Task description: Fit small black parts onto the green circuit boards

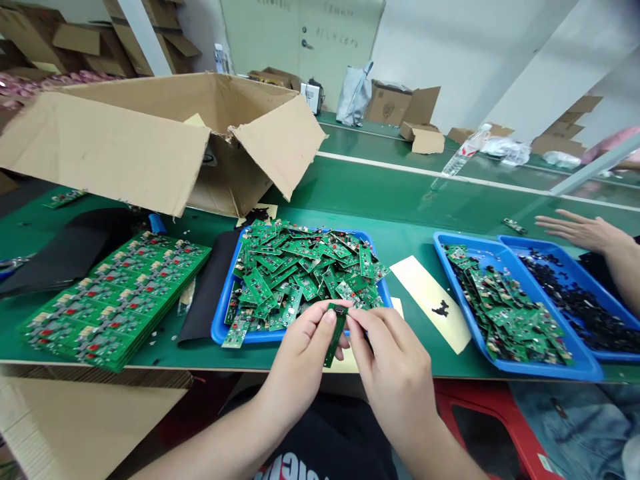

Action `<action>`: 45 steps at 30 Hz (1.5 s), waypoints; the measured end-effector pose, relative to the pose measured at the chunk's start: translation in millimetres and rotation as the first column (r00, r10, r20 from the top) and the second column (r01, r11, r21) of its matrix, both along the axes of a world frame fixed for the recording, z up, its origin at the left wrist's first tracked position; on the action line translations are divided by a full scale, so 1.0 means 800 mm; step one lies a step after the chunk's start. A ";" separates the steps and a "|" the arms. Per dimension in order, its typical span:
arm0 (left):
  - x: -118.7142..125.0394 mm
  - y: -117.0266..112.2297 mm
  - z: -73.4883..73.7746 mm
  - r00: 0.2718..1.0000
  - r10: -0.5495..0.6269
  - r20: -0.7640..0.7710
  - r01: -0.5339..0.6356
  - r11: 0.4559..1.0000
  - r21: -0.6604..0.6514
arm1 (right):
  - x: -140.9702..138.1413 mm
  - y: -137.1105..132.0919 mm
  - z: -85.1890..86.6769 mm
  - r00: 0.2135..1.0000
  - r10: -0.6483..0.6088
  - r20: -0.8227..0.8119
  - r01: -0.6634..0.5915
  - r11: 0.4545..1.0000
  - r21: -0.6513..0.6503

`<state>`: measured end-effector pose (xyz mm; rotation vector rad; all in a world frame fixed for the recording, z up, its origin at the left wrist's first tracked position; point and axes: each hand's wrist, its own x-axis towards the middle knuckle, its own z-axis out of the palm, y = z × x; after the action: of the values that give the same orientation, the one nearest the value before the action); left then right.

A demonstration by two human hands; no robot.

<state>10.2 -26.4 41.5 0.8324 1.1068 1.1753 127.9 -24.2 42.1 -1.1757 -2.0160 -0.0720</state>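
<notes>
My left hand [307,347] pinches a narrow green circuit board [334,341] upright between thumb and fingers, at the table's front edge. A small black part [340,309] sits across the board's upper end. My right hand [393,360] is closed, with thumb and forefinger pinched at that part's right side; its other fingers are curled and their inside is hidden. Just behind both hands stands a blue tray [219,327] heaped with loose circuit boards [300,267]. To the right, several black parts [441,309] lie on a cream paper strip [425,293].
A second blue tray [585,369] holds more boards; beside it, another tray [613,353] contains black parts, with a co-worker's hand [580,230] above. Stacked board panels [117,293] lie left. A large open cardboard box [125,140] stands behind. A bottle [467,152] leans at the back.
</notes>
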 end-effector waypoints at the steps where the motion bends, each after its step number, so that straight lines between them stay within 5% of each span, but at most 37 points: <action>1: 0.000 0.001 0.000 1.000 -0.010 -0.028 0.011 1.000 0.012 | 0.001 0.000 0.000 1.000 -0.006 0.001 0.006 1.000 -0.005; 10: -0.021 0.005 0.004 0.898 -0.255 -0.358 0.288 0.957 0.041 | 0.027 0.016 -0.004 0.980 0.137 0.146 -0.148 0.987 0.067; 14: -0.035 0.010 0.012 0.836 -0.438 -0.331 0.459 0.889 -0.017 | 0.038 0.023 -0.004 0.938 0.317 0.140 -0.322 0.946 0.016; 19: -0.041 0.012 0.016 0.800 -0.475 -0.366 0.499 0.866 -0.033 | 0.034 0.022 -0.007 0.948 0.312 0.063 -0.311 0.950 -0.030; 22: -0.036 0.006 0.011 0.741 -0.573 -0.350 0.590 0.805 -0.069 | 0.033 0.024 -0.005 0.938 0.347 0.018 -0.346 0.937 -0.044; 24: -0.032 0.002 0.008 0.728 -0.582 -0.363 0.604 0.795 -0.063 | 0.037 0.025 -0.001 0.929 0.366 -0.052 -0.368 0.929 -0.045; 27: -0.033 0.000 0.009 0.756 -0.437 -0.488 0.528 0.847 0.059 | 0.047 0.025 0.007 0.884 0.318 -0.343 -0.365 0.927 -0.081; 30: -0.041 0.002 0.011 0.743 -0.297 -0.600 0.507 0.835 0.214 | 0.052 0.026 0.004 0.704 0.135 -0.697 -0.357 0.916 -0.184; 33: -0.047 0.002 0.006 0.724 -0.198 -0.660 0.517 0.790 0.329 | 0.050 0.026 -0.008 0.484 -0.032 -0.874 -0.551 0.766 -0.333; 36: -0.049 0.000 -0.003 0.720 -0.071 -0.690 0.488 0.759 0.431 | 0.040 0.020 -0.015 0.371 -0.120 -0.921 -0.802 0.458 -0.383; 38: -0.049 0.000 -0.007 0.712 0.047 -0.701 0.453 0.732 0.509 | 0.033 0.012 -0.013 0.328 -0.143 -0.934 -0.883 0.306 -0.357; 41: -0.048 0.002 -0.006 0.681 0.227 -0.697 0.411 0.669 0.619 | 0.025 0.002 -0.006 0.251 -0.188 -0.950 -0.930 0.227 -0.290; 45: -0.048 0.007 -0.001 0.647 0.389 -0.656 0.416 0.542 0.730 | 0.020 -0.003 -0.003 0.246 -0.282 -0.927 -0.923 0.224 -0.313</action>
<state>-28.4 -21.0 40.4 2.3345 1.1252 1.3741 143.8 -26.8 39.9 -0.6746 -0.9617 1.9882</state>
